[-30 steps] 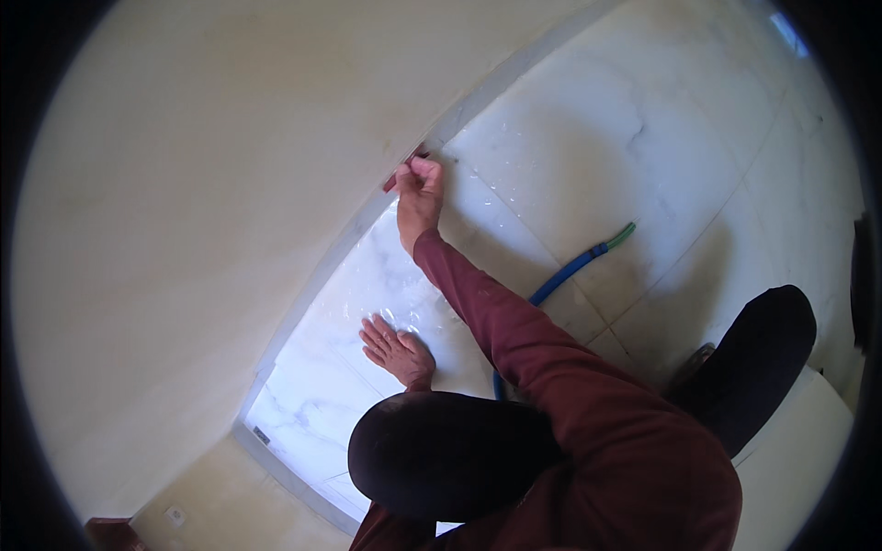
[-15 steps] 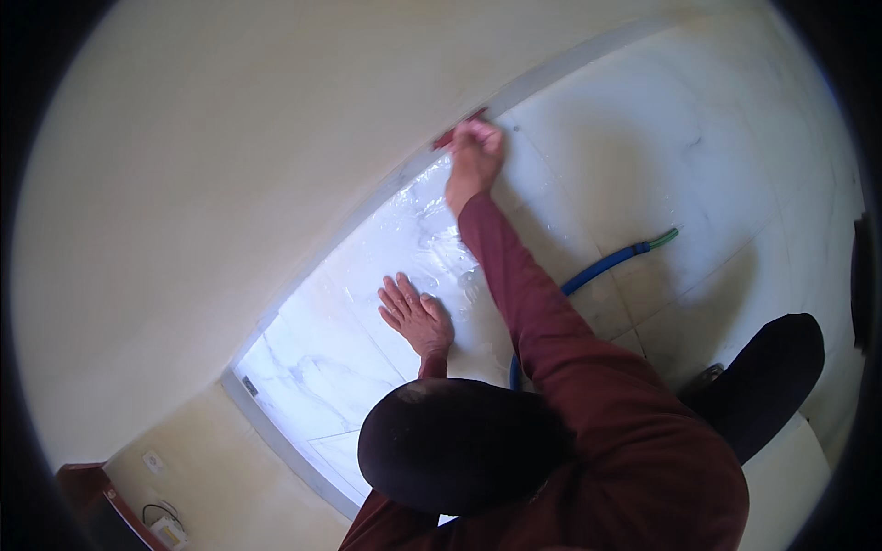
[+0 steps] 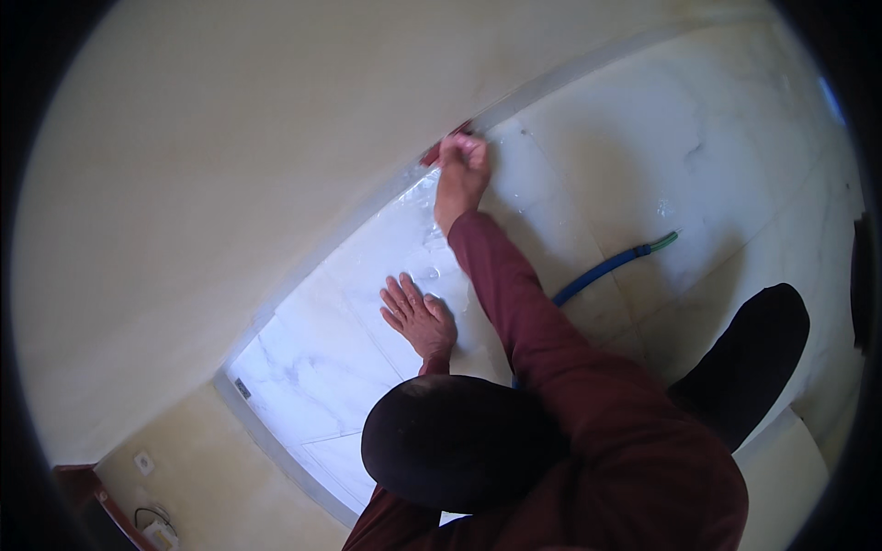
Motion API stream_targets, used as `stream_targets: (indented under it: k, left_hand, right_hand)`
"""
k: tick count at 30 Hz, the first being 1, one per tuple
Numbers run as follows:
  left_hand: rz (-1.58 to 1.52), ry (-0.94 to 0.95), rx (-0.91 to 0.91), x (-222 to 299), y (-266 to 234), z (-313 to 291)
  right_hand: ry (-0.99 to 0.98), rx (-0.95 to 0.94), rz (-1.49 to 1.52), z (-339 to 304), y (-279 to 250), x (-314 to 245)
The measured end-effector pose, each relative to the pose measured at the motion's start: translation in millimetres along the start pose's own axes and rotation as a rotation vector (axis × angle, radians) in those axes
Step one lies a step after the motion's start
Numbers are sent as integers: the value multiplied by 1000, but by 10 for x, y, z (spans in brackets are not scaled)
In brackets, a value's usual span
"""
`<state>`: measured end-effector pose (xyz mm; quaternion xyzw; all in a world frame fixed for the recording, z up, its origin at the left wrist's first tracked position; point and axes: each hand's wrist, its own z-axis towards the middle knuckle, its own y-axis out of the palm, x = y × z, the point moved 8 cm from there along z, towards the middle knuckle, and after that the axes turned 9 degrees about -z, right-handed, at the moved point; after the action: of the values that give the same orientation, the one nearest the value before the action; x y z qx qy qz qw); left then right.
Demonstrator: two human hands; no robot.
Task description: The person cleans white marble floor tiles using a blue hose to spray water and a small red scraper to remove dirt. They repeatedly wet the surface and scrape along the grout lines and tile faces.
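Observation:
My right hand [image 3: 462, 173] is closed round a narrow red brush-like tool [image 3: 432, 157], mostly hidden by the fingers, and presses it against the grey skirting [image 3: 367, 213] where floor meets wall. My left hand [image 3: 420, 320] lies flat on the white marble-patterned floor tiles [image 3: 317, 344], fingers spread, with nothing in it. Wet, shiny patches of water [image 3: 424, 207] show between the two hands, below the skirting.
A blue hose [image 3: 597, 275] with a green end [image 3: 663, 241] runs on the floor under my right arm. My dark-clad knees [image 3: 459, 441] are close in front. At lower left are a wall socket [image 3: 144, 462] and a dark red furniture edge [image 3: 119, 514].
My right hand has slid the red tool a little left and nearer along the skirting. My left hand stays flat in about the same place.

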<state>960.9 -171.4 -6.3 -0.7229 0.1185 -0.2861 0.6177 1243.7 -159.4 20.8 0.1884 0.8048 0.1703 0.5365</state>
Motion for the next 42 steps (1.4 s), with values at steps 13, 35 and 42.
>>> stream_targets:
  k: [13, 35, 42]
  left_hand:
    - [-56, 9, 21, 20, -22, 75]
    - [-58, -5, 10, -48, 2, 1]
    - [-88, -5, 23, 100, -26, 35]
  right_hand:
    - [-36, 11, 8, 16, 51, 35]
    - [-427, -404, -646, 154, -188, -166]
    - [-747, 159, -1752, 1951, -1279, -1182]
